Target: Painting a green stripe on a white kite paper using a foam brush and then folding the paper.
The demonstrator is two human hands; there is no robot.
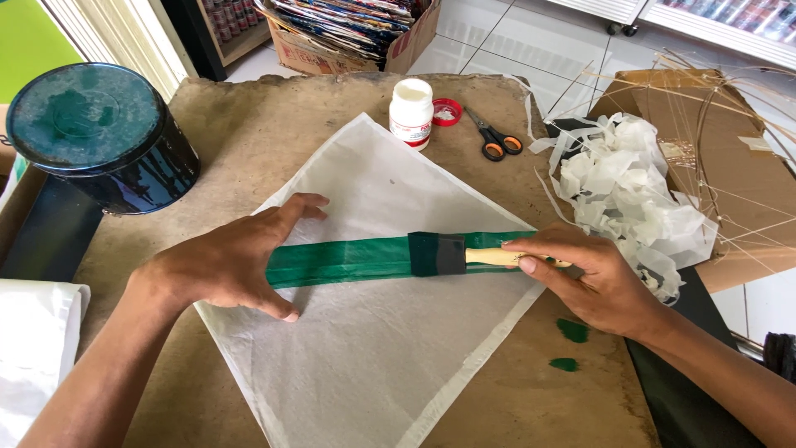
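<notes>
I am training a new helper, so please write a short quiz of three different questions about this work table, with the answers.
1. True or false: the right hand holds the foam brush by its wooden handle.
2. What does the left hand press flat?
A. the white paper sheet
B. the scissors
C. the paint can
3. Fill in: the painted stripe is ___ in colour.

Key: 1 true; 2 A; 3 green.

Left hand [236, 261] flat, palm down, fingers spread and pressing. Right hand [593, 278] closed in a grip, thumb on top, wrist angled inward.
</notes>
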